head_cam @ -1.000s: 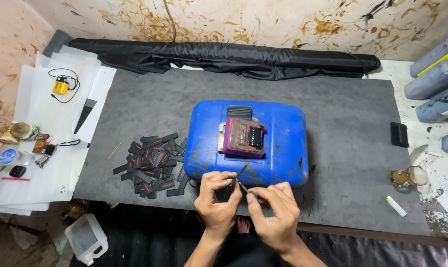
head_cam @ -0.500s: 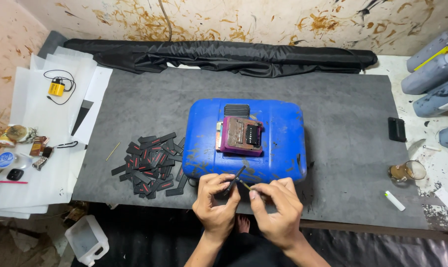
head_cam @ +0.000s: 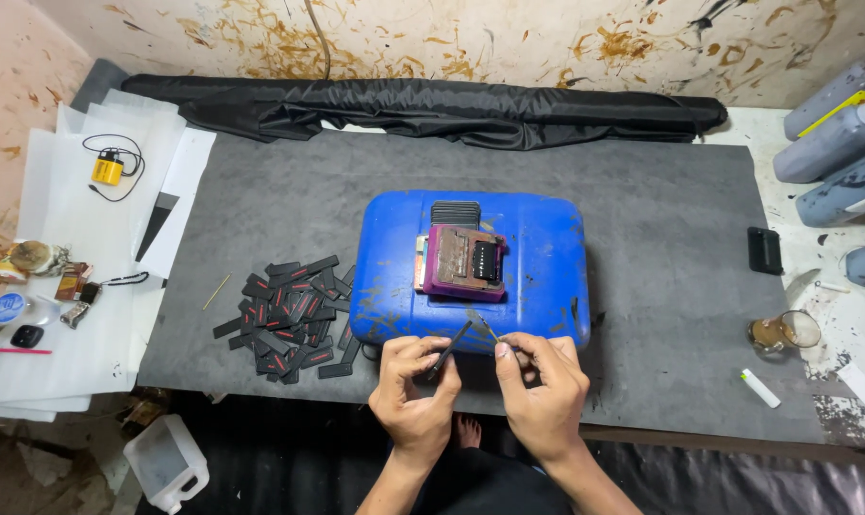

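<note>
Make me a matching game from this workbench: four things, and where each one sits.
Things:
1. blue can
2. pile of black strips
3. black roll
4. grey bottles

Places:
A. along the back edge of the mat
B. right edge of the bench
C. middle of the mat, just beyond the hands
D. left of the blue can

Pairs: 1-C, 2-D, 3-A, 4-B

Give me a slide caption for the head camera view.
Left hand holds a black strip, right hand a thin tool, before a blue container.
</note>
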